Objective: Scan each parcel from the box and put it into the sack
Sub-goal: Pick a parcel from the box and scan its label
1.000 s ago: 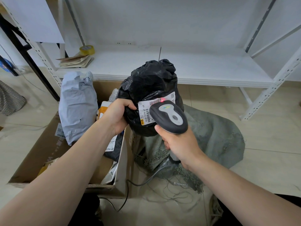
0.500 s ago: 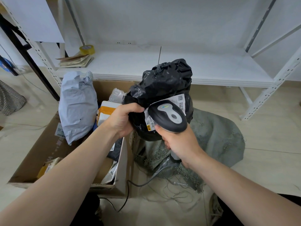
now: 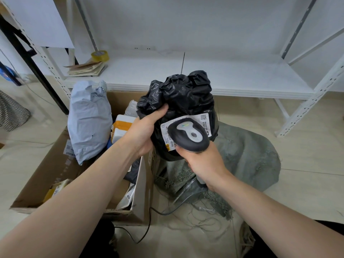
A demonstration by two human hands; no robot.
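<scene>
The left hand [image 3: 144,134] grips the crumpled black plastic parcel [image 3: 184,101] by its side and holds it up above the grey woven sack [image 3: 247,155], right of the cardboard box [image 3: 143,187]. The right hand [image 3: 202,161] wraps the handle of a corded barcode scanner [image 3: 190,135], whose head covers part of the parcel's white shipping label [image 3: 166,135].

black parcel [image 3: 186,94] w/ white label [image 3: 166,134]; dark grey scanner [image 3: 189,135]; grey-green sack [image 3: 247,157]; pale blue mailer [image 3: 89,123]; brown box [image 3: 55,170]; yellow tape roll [image 3: 100,55]
</scene>
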